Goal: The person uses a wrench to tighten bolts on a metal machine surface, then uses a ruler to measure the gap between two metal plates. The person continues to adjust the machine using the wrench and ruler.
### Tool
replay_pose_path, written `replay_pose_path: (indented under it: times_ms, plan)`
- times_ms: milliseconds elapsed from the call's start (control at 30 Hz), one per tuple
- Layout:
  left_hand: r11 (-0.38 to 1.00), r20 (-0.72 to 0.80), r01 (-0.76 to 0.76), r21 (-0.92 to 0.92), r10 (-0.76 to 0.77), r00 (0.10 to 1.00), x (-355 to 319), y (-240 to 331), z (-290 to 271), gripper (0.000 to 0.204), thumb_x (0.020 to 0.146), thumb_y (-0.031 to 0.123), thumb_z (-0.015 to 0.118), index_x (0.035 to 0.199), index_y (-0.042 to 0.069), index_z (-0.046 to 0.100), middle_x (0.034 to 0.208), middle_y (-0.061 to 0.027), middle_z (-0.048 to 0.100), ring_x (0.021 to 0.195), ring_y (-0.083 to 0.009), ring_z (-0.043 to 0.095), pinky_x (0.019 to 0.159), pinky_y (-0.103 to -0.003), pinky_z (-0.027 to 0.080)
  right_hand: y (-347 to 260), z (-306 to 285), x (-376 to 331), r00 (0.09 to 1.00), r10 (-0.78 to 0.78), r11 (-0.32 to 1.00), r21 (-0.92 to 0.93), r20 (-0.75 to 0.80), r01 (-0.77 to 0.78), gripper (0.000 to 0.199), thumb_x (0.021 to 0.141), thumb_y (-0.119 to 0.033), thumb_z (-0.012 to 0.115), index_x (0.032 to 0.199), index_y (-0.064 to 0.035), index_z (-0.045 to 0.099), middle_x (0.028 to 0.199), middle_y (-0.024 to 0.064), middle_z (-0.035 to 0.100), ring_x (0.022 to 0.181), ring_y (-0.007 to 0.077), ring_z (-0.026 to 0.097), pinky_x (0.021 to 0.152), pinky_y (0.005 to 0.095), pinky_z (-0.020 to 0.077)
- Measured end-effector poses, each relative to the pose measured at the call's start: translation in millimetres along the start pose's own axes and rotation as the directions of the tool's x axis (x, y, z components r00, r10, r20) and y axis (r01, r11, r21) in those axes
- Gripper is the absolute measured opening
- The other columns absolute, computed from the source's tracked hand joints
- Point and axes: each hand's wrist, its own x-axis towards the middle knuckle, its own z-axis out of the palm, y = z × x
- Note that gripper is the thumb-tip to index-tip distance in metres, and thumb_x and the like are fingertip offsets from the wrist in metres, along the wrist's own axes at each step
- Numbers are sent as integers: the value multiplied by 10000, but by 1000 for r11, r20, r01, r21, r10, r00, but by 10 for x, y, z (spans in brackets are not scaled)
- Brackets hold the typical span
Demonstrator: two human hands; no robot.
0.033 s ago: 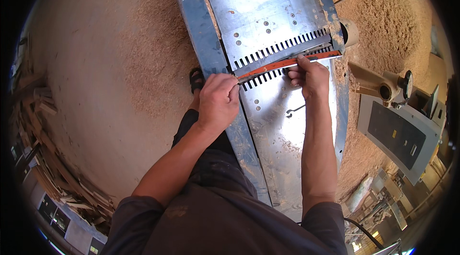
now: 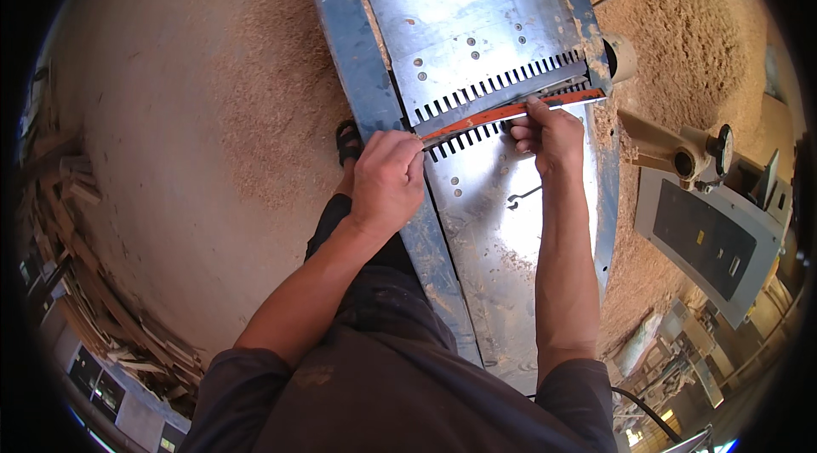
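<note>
Bright daylight, sharp, fisheye-bent dark rim

A rusty orange-red strip runs across the centre of the frame over a silvery grey metal table patterned with two rows of dark comb-like slots, framed in worn blue; pale tan sawdust covers the floor upper left and right; a dark grey panel sits at the right

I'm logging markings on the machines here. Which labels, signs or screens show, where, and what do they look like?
Dark panel: right of the metal table, a flat near-black rectangle in a grey frame.
Small stickers: on that panel, tiny yellowish patches, too small to make out.
Round gauge: above the panel, pale dial with a dark rim.
</note>
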Motion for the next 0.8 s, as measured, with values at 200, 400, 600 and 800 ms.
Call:
replay_pose_path:
  times_ms: [200,400,600,800]
  plan:
    - [973,82,-205,101,197,977,65,-62,-18,187,755,-107,678,917,-14,663,923,-110,625,825,-310,614,722,-397,525,-53,48,-12,1000,6,1000,-20,9,-6,276,962,-178,735,882,80,679,747,180,724,499,198,650,398,301,486]
    - [915,186,-378,144,350,918,146,-190,-54,240,718,-107,677,947,-34,666,923,-119,604,787,-299,591,693,-391,515,-133,109,-29,1000,-2,995,-101,-14,0,275,970,-200,724,852,45,682,701,157,710,468,179,618,380,303,451]
    - [848,253,-528,56,499,829,257,-286,-84,297,678,-78,690,974,-56,665,914,-137,584,745,-306,564,648,-394,493,-111,116,-19,999,-28,986,-168,-44,20,322,983,-229,704,803,35,667,632,140,679,419,166,561,368,310,418]
    - [819,271,-570,61,536,799,334,-263,-139,243,657,-68,640,899,-41,642,892,-125,568,745,-283,565,665,-375,502,-263,-67,-15,999,3,1000,-22,-52,-4,191,981,-133,646,892,34,669,733,151,711,502,164,613,426,283,456]
